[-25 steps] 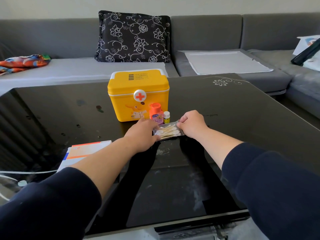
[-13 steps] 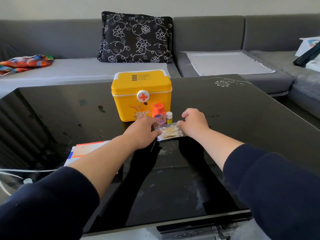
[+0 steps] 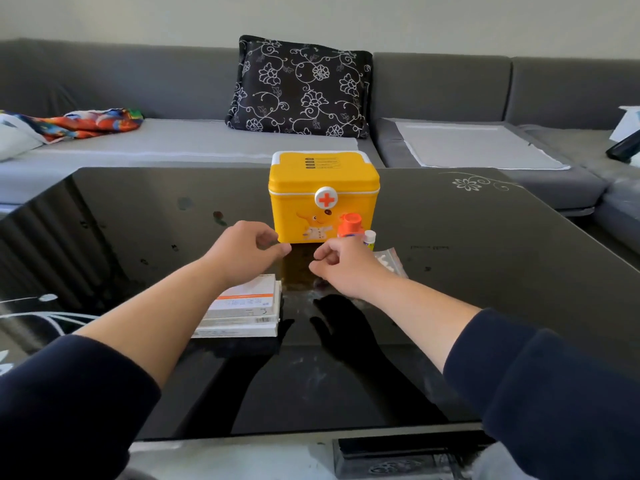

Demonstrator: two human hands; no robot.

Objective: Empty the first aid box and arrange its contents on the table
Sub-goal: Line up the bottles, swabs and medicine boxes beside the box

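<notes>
At the upper left of the frame a colourful cloth (image 3: 74,122) is lying on the grey sofa (image 3: 104,81). Lower down, left of centre, a stack of flat white boxes (image 3: 244,308) is resting on the black glass worktop (image 3: 485,271), partly hidden under the left forearm. The left hand (image 3: 247,252) is hovering above the worktop just left of the box's lower corner, fingers loosely curled with thumb and forefinger apart, gripping nothing. At centre, the yellow first aid box (image 3: 323,195) is standing upright with its lid closed (red cross clasp facing the camera), and a black floral cushion (image 3: 301,86) is leaning on the sofa behind it. The right hand (image 3: 346,266) is hovering in front of the box, fingers curled inward, holding nothing. Just right of the box's front, an orange-capped bottle (image 3: 350,227) and a small white-capped vial (image 3: 369,238) are standing side by side, partly covered by the right hand. A clear bag of cotton swabs (image 3: 389,259) is lying flat at that hand's right edge.
</notes>
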